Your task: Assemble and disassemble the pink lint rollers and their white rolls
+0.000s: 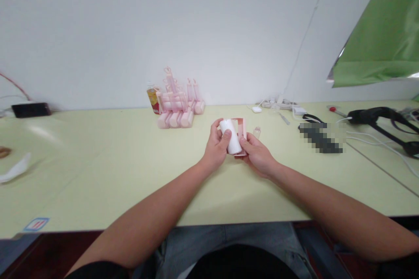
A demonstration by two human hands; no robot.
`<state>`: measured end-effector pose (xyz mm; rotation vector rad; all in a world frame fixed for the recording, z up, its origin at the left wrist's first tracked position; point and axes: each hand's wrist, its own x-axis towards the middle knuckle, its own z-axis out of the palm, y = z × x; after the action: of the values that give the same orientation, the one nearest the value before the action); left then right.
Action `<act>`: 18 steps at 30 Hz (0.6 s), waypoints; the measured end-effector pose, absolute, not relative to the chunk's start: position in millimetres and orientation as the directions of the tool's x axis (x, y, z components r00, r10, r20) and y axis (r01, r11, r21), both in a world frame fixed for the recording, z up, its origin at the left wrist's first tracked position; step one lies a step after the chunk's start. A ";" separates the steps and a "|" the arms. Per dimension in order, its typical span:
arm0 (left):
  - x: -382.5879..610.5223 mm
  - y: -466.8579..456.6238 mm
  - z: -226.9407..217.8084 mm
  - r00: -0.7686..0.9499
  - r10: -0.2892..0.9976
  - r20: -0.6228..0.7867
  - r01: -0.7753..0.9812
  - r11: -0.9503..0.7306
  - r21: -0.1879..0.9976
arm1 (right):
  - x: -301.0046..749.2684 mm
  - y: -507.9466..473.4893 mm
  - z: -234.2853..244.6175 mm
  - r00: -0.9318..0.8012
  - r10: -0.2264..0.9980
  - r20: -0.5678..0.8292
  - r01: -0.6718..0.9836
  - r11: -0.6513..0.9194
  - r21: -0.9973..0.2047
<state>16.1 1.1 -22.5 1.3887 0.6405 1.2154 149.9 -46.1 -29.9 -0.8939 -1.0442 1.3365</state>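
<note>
My left hand [217, 146] is closed around a white roll [231, 137], its thumb lying across the front. Close against the roll's right side, my right hand [258, 153] grips a pink piece [241, 128] that looks like an open case or holder, thumb on its edge. Both things are held together above the table, and the fingers behind them are mostly hidden. Just past my right hand stands a small clear bottle [257, 132].
Pink dispensers [176, 117] are stacked by the wall beside a yellow-labelled bottle [152, 99]. A black phone-like device [31, 110] lies far left. Cables [278, 104], a black strapped headset [376, 117] and a blurred dark object [322, 138] occupy the right. The table edge [242, 222] is near me.
</note>
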 end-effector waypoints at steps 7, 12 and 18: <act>12.6 -1.7 -17.5 0.417 0.859 0.297 -0.198 -0.233 0.952 | 149.4 -47.7 -32.8 -0.046 0.989 0.142 -0.112 0.136 -0.984; 12.9 -4.6 -17.2 0.432 0.831 0.351 -0.186 -0.299 0.936 | 147.3 -51.2 -31.2 -0.041 0.985 0.170 0.057 0.172 -0.983; 11.8 -15.6 -13.0 0.469 0.790 0.394 -0.083 -0.405 0.911 | 145.0 -52.6 -27.8 -0.021 0.980 0.199 0.218 0.199 -0.955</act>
<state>11.8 -15.6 -13.0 1.7210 0.6096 1.0969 145.0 -52.6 -27.8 -1.2131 -1.4561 0.9438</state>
